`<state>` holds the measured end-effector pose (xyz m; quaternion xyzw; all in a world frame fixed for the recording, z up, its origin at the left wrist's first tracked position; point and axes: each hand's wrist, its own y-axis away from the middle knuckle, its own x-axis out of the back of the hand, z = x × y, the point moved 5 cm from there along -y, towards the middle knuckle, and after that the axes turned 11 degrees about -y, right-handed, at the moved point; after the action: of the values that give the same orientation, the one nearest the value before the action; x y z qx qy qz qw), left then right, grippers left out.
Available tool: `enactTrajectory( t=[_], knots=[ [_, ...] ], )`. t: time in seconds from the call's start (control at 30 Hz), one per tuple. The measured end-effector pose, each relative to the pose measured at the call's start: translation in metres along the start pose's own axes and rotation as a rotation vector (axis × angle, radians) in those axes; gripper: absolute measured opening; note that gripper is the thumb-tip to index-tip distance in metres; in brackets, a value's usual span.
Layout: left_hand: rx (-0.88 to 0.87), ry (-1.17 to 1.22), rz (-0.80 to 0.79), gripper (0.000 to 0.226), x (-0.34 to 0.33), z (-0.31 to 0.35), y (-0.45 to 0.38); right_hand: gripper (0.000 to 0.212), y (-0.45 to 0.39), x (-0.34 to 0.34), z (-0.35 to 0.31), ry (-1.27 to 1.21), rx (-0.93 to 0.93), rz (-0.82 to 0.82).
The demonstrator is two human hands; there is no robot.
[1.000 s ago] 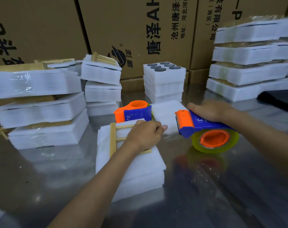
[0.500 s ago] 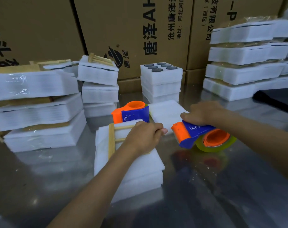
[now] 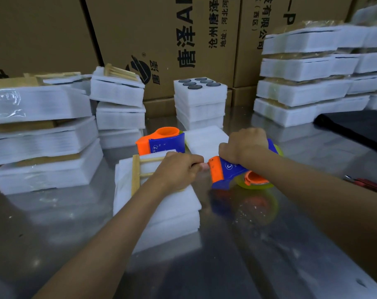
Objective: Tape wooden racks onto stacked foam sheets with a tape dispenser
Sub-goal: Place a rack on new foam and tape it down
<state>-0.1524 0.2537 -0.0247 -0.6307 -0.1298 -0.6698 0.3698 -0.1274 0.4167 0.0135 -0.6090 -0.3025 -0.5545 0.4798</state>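
A stack of white foam sheets [image 3: 174, 212] lies on the shiny metal table [image 3: 258, 255] in the middle. On top of it rests a wooden rack [image 3: 136, 176], its right part hidden under my left hand [image 3: 179, 170], which presses down on the rack. My right hand [image 3: 243, 147] grips a blue and orange tape dispenser [image 3: 228, 171] with a yellowish tape roll, its orange front edge touching the stack's right side next to my left fingertips.
A second tape dispenser [image 3: 161, 141] stands just behind the stack, beside a loose foam sheet [image 3: 204, 139]. Foam bundles are piled at left [image 3: 41, 143], back centre [image 3: 200, 100] and right [image 3: 308, 83]. Cardboard boxes [image 3: 183, 39] line the back. A red tool [image 3: 368, 184] lies at right.
My right hand has brought the dispenser left and down until its front meets the stack by my left fingers. My left hand has stayed on the rack.
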Motion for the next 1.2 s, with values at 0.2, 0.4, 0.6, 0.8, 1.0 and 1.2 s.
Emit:
enactTrajectory(
  t=[0.2, 0.4, 0.6, 0.8, 1.0, 1.2],
  knots=[
    [0.050, 0.151, 0.000, 0.031, 0.007, -0.001, 0.005, 0.032, 0.009, -0.002, -0.012, 0.059, -0.040, 0.028],
    [0.070, 0.174, -0.012, 0.029, 0.009, -0.002, 0.007, 0.039, 0.033, 0.001, 0.025, -0.068, -0.104, 0.244],
    [0.068, 0.145, -0.017, 0.021, 0.006, -0.005, 0.006, 0.056, 0.072, -0.027, 0.078, -0.222, -0.243, 0.452],
    [0.067, 0.039, -0.088, 0.023, 0.001, -0.007, 0.003, 0.039, 0.078, -0.024, 0.081, -0.296, -0.290, 0.521],
    [0.036, -0.108, -0.094, 0.024, -0.003, -0.007, -0.004, 0.040, 0.094, -0.008, -0.010, -1.022, 0.100, 0.572],
    [0.049, -0.132, -0.043, 0.023, -0.001, -0.004, -0.001, 0.032, 0.074, -0.076, -0.046, -1.604, -0.318, 0.024]
  ],
)
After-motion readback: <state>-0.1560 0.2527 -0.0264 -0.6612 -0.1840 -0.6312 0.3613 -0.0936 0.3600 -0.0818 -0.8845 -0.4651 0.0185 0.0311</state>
